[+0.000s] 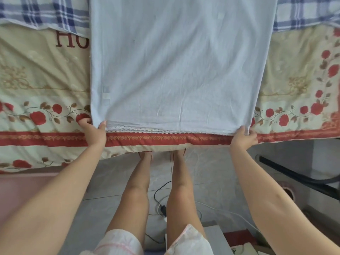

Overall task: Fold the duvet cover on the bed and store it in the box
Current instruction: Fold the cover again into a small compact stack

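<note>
Out past the left hand, a cream quilted bedspread printed with red roses and a dark red border band [40, 85] covers the bed. Beyond it lies a blue-and-white plaid cloth [46, 11]. The left hand [93, 130] grips the near-left corner of the pale blue cotton duvet cover [184, 70], its thumb pressed on top of the fabric and its fingers curled round the edge beside the corner.

Between the two hands the duvet cover lies as a long, flat, folded strip on the bedspread, running away from the person across the bed, with soft creases in it. Its near edge is stretched from one hand to the other, and a narrow white lace trim [165, 130] shows along that edge, just above the red border band.

The right hand [242, 137] pinches the near-right corner in the same way, thumb on top and fingers tucked under the cloth. Nearer than the hands, below the bed's edge, are the person's bare legs on a grey tiled floor [211, 162], where a thin black cable [159, 192] lies between the legs.
</note>
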Action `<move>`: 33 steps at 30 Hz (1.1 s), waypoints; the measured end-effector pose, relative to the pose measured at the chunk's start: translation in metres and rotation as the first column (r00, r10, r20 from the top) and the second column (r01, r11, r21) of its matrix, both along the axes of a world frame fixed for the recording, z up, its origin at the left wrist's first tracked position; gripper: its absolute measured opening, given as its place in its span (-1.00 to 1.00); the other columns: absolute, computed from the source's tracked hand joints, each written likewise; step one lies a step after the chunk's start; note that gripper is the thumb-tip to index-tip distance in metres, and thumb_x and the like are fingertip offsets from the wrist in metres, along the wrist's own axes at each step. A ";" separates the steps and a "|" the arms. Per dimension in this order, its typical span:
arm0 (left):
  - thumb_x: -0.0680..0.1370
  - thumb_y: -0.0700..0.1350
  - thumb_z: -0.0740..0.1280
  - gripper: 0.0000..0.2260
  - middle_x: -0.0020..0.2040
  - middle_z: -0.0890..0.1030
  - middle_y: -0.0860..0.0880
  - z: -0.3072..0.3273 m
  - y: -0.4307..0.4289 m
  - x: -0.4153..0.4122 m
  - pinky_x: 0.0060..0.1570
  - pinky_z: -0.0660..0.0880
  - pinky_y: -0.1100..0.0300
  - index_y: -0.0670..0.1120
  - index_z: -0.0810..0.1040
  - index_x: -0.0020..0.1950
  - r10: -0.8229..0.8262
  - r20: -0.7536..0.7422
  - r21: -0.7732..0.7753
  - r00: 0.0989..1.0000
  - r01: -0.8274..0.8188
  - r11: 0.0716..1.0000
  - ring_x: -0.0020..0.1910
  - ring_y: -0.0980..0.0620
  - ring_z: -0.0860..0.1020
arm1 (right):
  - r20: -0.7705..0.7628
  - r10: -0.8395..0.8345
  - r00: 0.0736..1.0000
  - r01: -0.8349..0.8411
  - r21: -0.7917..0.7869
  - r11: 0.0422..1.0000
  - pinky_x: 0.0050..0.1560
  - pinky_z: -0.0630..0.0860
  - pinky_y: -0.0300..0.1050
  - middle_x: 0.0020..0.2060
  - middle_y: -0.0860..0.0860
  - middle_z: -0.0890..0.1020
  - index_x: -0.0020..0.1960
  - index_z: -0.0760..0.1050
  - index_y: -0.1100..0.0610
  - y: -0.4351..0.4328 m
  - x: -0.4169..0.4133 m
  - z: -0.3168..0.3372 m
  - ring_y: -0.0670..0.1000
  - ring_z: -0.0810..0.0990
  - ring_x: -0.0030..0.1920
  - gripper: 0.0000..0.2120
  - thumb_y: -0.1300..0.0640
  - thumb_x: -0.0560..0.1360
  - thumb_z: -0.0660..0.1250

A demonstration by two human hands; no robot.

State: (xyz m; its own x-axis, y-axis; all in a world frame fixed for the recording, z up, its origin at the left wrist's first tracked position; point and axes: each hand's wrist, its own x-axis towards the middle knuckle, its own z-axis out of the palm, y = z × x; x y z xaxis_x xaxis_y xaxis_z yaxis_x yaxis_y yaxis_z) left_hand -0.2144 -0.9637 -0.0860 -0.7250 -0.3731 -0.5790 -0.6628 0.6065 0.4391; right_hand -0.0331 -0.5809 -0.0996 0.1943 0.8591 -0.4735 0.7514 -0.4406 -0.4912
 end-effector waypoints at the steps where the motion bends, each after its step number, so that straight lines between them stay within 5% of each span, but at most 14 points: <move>1: 0.56 -0.12 0.31 -0.60 0.31 0.41 -0.21 0.001 0.003 0.000 0.16 0.35 0.11 -0.18 0.24 0.32 0.046 0.021 0.019 0.999 -0.047 0.999 0.23 -0.16 0.44 | 0.004 0.023 1.000 -0.023 -0.039 0.999 0.09 0.38 -0.17 0.37 0.08 0.31 0.39 0.29 0.19 0.000 0.003 0.001 0.07 0.47 0.21 -0.48 -0.02 0.54 0.30; 3: 0.56 -0.04 0.32 -0.45 0.39 0.35 -0.19 -0.002 0.005 -0.010 0.26 0.33 0.08 -0.23 0.20 0.44 0.115 0.088 0.052 0.989 -0.120 0.991 0.33 -0.17 0.39 | 0.025 0.078 0.997 -0.075 -0.118 0.990 0.12 0.40 -0.10 0.33 0.09 0.40 0.40 0.26 0.19 0.005 0.008 0.005 0.09 0.47 0.22 -0.41 -0.06 0.50 0.34; 7: 0.55 0.06 0.30 -0.41 0.41 0.38 -0.13 0.005 0.001 -0.026 0.34 0.33 -0.03 -0.22 0.25 0.46 0.192 0.245 0.126 0.950 -0.227 0.966 0.34 -0.14 0.38 | 0.003 0.104 0.995 -0.099 -0.278 0.956 -0.07 0.44 -0.10 0.05 0.11 0.53 0.34 0.36 0.24 0.023 0.007 0.030 0.09 0.49 -0.04 -0.58 0.10 0.53 0.28; 10: 0.52 -0.10 0.29 -0.59 0.15 0.50 -0.09 0.042 0.011 -0.040 0.00 0.49 0.12 -0.25 0.38 0.32 0.269 0.223 0.233 0.937 -0.319 0.919 0.04 -0.06 0.51 | -0.096 0.051 0.994 -0.080 -0.321 0.944 -0.34 0.40 -0.18 -0.15 0.04 0.48 0.34 0.36 0.22 0.029 -0.005 0.070 0.03 0.46 -0.24 -0.65 0.20 0.56 0.20; 12: 0.51 -0.22 0.25 -0.75 -0.08 0.53 -0.06 0.081 0.020 -0.058 -0.29 0.49 0.22 -0.23 0.45 0.18 0.368 0.219 0.408 0.904 -0.428 0.807 -0.20 0.03 0.52 | -0.186 -0.054 0.981 -0.005 -0.303 0.953 -0.46 0.45 -0.21 -0.21 0.03 0.43 0.30 0.36 0.23 0.034 -0.014 0.103 -0.01 0.44 -0.30 -0.69 0.21 0.58 0.22; 15: 0.54 -0.31 0.23 -0.72 -0.06 0.58 -0.06 0.135 0.010 -0.072 -0.26 0.52 0.22 -0.23 0.43 0.25 0.430 0.189 0.546 0.883 -0.458 0.701 -0.18 0.05 0.56 | -0.236 -0.144 0.961 0.071 -0.295 0.953 -0.62 0.44 -0.31 -0.23 0.04 0.42 0.21 0.37 0.24 0.036 -0.014 0.156 0.02 0.47 -0.31 -0.77 0.20 0.58 0.25; 20: 0.58 -0.24 0.29 -0.63 0.34 0.45 -0.02 0.181 -0.005 -0.053 0.16 0.44 0.21 -0.22 0.36 0.38 0.475 0.224 0.426 0.851 -0.524 0.738 0.20 0.03 0.47 | -0.257 -0.168 0.952 0.069 -0.354 0.933 -0.35 0.56 -0.14 -0.16 0.05 0.45 0.14 0.32 0.19 0.032 0.002 0.204 0.06 0.51 -0.14 -0.85 0.26 0.58 0.19; 23: 0.60 -0.26 0.24 -0.62 0.37 0.41 -0.11 0.199 -0.006 -0.042 -0.18 0.39 0.32 -0.23 0.33 0.42 0.432 0.246 0.329 0.868 -0.494 0.805 0.15 0.03 0.44 | -0.181 -0.198 0.963 0.084 -0.497 0.864 -0.50 0.55 -0.16 -0.22 0.06 0.47 0.13 0.38 0.19 0.032 0.019 0.205 0.02 0.50 -0.29 -0.83 0.29 0.55 0.21; 26: 0.61 -0.24 0.22 -0.60 0.30 0.45 -0.12 0.225 0.014 -0.051 -0.35 0.50 0.35 -0.23 0.27 0.45 0.416 0.253 0.389 0.874 -0.485 0.783 0.06 0.00 0.52 | -0.231 -0.111 0.966 -0.047 -0.584 0.811 -0.31 0.59 -0.08 -0.22 0.09 0.50 0.16 0.44 0.33 0.046 0.011 0.198 0.03 0.55 -0.36 -0.78 0.28 0.53 0.26; 27: 0.62 -0.24 0.21 -0.61 0.29 0.44 -0.11 0.239 0.030 -0.066 -0.35 0.50 0.37 -0.20 0.27 0.45 0.400 0.232 0.429 0.887 -0.463 0.776 0.06 0.01 0.56 | -0.307 -0.078 0.948 -0.120 -0.575 0.809 -0.31 0.59 -0.13 -0.25 0.09 0.48 0.09 0.47 0.32 0.054 -0.010 0.213 0.00 0.54 -0.38 -0.85 0.27 0.56 0.23; 30: 0.62 -0.35 0.10 -0.74 -0.01 0.50 -0.13 0.295 0.091 -0.144 -0.65 0.36 0.34 -0.22 0.40 0.27 0.411 0.076 0.606 0.908 -0.369 0.705 -0.35 0.04 0.53 | -0.611 -0.166 0.774 -0.211 -0.496 0.843 -0.49 0.53 -0.28 -0.22 0.04 0.43 -0.12 0.41 0.12 0.089 -0.108 0.289 -0.05 0.48 -0.28 -0.86 0.21 0.61 0.18; 33: 0.61 -0.36 0.01 -0.69 -0.18 0.49 -0.10 0.392 0.141 -0.220 -0.69 0.28 0.36 -0.21 0.41 0.27 0.465 -0.049 0.749 0.884 -0.275 0.603 -0.41 0.05 0.38 | -0.837 -0.081 0.541 -0.318 -0.292 0.902 -0.17 0.58 -0.25 -0.12 0.02 0.47 -0.08 0.41 0.05 0.130 -0.194 0.393 -0.07 0.48 -0.18 -0.88 0.16 0.62 0.16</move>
State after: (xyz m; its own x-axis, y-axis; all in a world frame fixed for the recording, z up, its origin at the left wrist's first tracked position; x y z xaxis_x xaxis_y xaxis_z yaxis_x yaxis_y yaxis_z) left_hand -0.4348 -0.8224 0.3065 -0.7570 -0.1862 -0.6263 -0.5870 -0.2272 0.7770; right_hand -0.2273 -0.4506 0.2930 -0.5368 0.5583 -0.6326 0.1640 -0.6665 -0.7273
